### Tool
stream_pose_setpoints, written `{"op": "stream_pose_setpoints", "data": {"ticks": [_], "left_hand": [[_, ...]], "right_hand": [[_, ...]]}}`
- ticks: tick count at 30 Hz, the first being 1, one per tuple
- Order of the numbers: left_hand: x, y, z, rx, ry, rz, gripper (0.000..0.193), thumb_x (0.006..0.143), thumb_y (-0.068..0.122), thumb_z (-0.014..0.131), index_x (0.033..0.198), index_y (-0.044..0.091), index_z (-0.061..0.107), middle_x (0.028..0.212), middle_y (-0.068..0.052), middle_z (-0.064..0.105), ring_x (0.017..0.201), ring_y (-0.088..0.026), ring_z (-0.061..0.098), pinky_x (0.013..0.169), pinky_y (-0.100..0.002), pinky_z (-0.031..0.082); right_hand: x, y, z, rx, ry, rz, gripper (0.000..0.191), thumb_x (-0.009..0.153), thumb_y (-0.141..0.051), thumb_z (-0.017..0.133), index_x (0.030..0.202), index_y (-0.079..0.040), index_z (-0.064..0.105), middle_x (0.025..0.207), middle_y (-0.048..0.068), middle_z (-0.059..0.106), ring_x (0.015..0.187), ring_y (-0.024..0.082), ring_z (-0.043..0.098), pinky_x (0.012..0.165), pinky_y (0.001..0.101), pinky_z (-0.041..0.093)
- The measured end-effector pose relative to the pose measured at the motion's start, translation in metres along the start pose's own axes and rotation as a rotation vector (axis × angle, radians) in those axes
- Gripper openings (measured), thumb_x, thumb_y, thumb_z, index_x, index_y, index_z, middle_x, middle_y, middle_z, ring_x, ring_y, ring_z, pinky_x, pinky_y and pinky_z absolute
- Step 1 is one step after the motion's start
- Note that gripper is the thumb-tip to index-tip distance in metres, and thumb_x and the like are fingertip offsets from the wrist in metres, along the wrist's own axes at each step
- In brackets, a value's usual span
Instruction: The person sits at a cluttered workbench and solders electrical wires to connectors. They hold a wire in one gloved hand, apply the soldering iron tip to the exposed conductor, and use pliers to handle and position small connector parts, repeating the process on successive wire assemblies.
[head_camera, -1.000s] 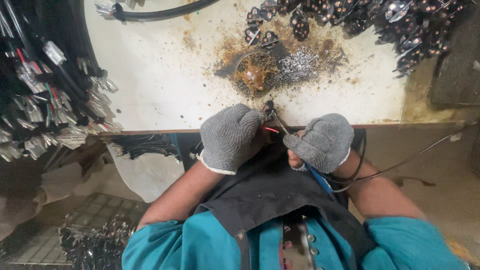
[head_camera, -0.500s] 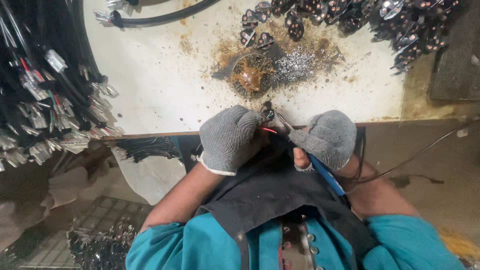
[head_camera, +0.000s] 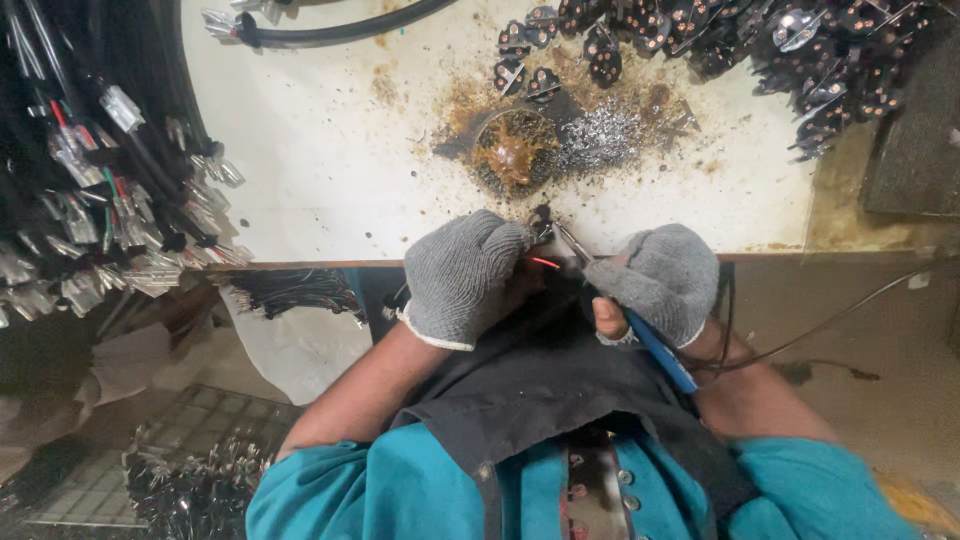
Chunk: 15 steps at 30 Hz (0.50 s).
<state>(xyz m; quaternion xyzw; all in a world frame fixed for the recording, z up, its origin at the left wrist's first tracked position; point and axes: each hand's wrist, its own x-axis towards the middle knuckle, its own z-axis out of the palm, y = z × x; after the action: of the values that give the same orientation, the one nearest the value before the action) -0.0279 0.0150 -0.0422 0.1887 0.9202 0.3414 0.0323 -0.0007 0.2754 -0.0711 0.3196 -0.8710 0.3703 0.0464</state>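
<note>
Left hand (head_camera: 462, 275) in a grey glove has its fingers pinching a small connector with a red wire (head_camera: 545, 262) right at the desk (head_camera: 330, 150) edge. Right hand (head_camera: 660, 280) is wrapped around a blue-handled soldering iron (head_camera: 650, 345), tip touching the connector. I'd guess a slip could burn the glove, or the trailing cord (head_camera: 830, 315) could snag and tug the tip off.

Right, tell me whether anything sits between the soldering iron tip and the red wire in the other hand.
Nothing visible does. The right hand holds the blue-handled soldering iron with its metal tip right by the thin red wire pinched in the grey-gloved left hand, at the white bench edge.
</note>
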Motion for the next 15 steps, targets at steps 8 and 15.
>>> {"op": "stream_pose_setpoints", "data": {"ticks": [8, 15], "left_hand": [[0.0006, -0.0001, -0.0031, -0.025, -0.001, 0.014, 0.031, 0.072, 0.029, 0.083, 0.096, 0.018, 0.067, 0.081, -0.006, 0.061, 0.072, -0.030, 0.064, 0.060, -0.044, 0.049], [0.0007, -0.0003, -0.0030, -0.013, 0.025, 0.028, 0.029, 0.073, 0.028, 0.082, 0.096, 0.018, 0.067, 0.081, -0.006, 0.060, 0.072, -0.030, 0.064, 0.060, -0.043, 0.049]], "right_hand": [[-0.0017, 0.0044, -0.0004, 0.101, 0.034, -0.033, 0.020, 0.087, -0.027, 0.077, 0.102, -0.013, 0.077, 0.077, 0.002, 0.065, 0.073, 0.028, 0.062, 0.069, 0.0437, 0.048], [0.0006, -0.0011, 0.0065, 0.061, 0.085, -0.030, 0.021, 0.083, -0.025, 0.075, 0.100, -0.013, 0.073, 0.077, 0.004, 0.064, 0.071, 0.030, 0.063, 0.068, 0.0451, 0.050]]}}
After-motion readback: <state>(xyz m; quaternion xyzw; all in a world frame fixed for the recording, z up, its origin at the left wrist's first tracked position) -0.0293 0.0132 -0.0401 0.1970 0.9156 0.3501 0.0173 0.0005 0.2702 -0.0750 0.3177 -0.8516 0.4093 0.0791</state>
